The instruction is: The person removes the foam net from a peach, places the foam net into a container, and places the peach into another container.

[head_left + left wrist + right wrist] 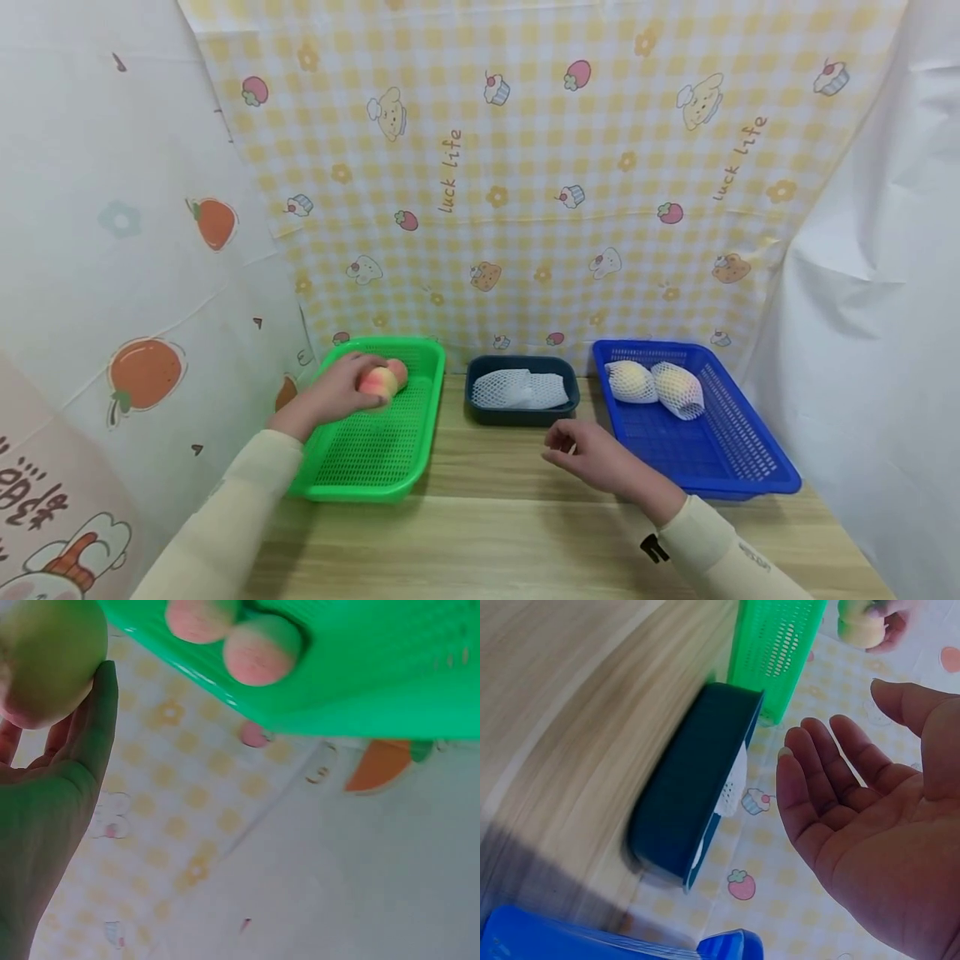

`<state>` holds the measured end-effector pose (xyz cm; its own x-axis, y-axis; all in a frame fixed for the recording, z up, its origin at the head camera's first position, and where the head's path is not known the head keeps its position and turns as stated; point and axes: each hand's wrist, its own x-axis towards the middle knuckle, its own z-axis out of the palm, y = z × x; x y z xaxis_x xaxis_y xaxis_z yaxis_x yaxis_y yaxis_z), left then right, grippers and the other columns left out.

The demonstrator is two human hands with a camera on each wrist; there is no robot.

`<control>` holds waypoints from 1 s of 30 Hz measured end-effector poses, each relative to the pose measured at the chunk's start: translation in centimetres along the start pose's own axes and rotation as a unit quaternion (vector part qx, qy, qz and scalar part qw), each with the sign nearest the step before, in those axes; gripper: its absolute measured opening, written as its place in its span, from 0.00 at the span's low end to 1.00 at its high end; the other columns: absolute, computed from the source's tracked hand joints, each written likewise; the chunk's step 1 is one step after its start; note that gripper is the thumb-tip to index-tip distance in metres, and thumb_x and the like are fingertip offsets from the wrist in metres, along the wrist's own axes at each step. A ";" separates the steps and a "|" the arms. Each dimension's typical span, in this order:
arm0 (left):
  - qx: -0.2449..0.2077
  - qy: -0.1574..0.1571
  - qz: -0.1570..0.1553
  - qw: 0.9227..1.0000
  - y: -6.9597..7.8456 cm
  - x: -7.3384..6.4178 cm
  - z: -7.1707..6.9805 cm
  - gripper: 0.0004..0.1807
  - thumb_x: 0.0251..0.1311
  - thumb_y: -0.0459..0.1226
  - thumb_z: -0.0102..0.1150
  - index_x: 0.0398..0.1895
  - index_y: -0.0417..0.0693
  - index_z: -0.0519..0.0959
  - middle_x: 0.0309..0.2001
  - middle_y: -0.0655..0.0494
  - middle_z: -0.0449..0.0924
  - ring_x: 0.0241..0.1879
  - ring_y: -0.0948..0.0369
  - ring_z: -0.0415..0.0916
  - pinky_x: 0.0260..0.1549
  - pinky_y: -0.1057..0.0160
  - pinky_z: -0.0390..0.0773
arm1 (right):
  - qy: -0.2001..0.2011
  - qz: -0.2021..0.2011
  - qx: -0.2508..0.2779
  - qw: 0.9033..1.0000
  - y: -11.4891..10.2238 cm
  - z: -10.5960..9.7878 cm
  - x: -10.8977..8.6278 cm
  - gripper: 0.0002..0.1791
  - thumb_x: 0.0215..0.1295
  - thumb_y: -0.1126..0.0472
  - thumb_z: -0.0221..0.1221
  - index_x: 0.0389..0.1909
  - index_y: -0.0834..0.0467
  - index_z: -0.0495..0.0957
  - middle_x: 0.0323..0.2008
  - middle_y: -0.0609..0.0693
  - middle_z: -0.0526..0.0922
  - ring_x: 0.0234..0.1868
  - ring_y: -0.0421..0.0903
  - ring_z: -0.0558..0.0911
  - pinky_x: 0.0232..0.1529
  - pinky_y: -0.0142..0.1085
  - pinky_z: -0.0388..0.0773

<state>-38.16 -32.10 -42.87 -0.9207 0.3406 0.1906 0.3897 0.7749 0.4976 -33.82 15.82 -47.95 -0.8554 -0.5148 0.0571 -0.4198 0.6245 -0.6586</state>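
My left hand (347, 390) grips a yellow-pink peach (378, 382) above the green basket (427, 442). The left wrist view shows the held peach (52, 660) between thumb and fingers, and two more peaches (262, 649) in the basket. Over the table, before the dark small bin (522, 417), hovers my right hand (592, 454); its fingers are loosely bent around nothing. White foam net sleeves (502, 389) lie in that bin. Two peaches in foam nets (632, 382) rest side by side at the back of the blue basket (757, 446).
The baskets and bin stand in a row on a wooden table (480, 533). Behind them hangs a yellow checked cloth (525, 167). White cloths hang at the left and right sides.
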 end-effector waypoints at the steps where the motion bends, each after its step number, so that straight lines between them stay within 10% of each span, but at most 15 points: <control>1: 0.004 -0.005 -0.005 1.000 -0.5 0.1 -0.1 0.34 0.66 0.44 0.79 0.71 0.42 0.79 0.68 0.38 0.76 0.55 0.47 0.78 0.49 0.47 0.82 | -0.002 0.006 0.001 1.000 0.1 0.1 0.0 0.10 0.80 0.49 0.67 0.48 0.52 0.85 0.39 0.40 0.85 0.42 0.42 0.82 0.43 0.37 0.82; 14: 0.085 -0.014 -0.081 0.993 -3.8 1.9 -1.4 0.31 0.65 0.44 0.75 0.67 0.38 0.78 0.50 0.44 0.86 0.44 0.49 0.82 0.44 0.42 0.83 | -0.012 -0.005 0.009 1.000 0.2 0.1 -0.7 0.10 0.81 0.51 0.67 0.48 0.54 0.85 0.39 0.41 0.84 0.42 0.43 0.82 0.41 0.36 0.81; 30: 0.118 -0.009 -0.112 0.987 -6.1 2.8 -1.3 0.31 0.65 0.41 0.73 0.65 0.29 0.79 0.51 0.34 0.85 0.48 0.39 0.81 0.47 0.37 0.80 | -0.022 -0.023 0.014 0.999 0.8 0.4 -1.1 0.06 0.81 0.53 0.67 0.46 0.50 0.84 0.37 0.41 0.83 0.38 0.40 0.81 0.40 0.36 0.81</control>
<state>-43.16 -36.53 -44.27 -0.9847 0.1536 0.0819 0.1717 0.9336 0.3144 -33.15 16.66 -48.83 -0.8211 -0.5681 0.0558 -0.4495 0.5831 -0.6767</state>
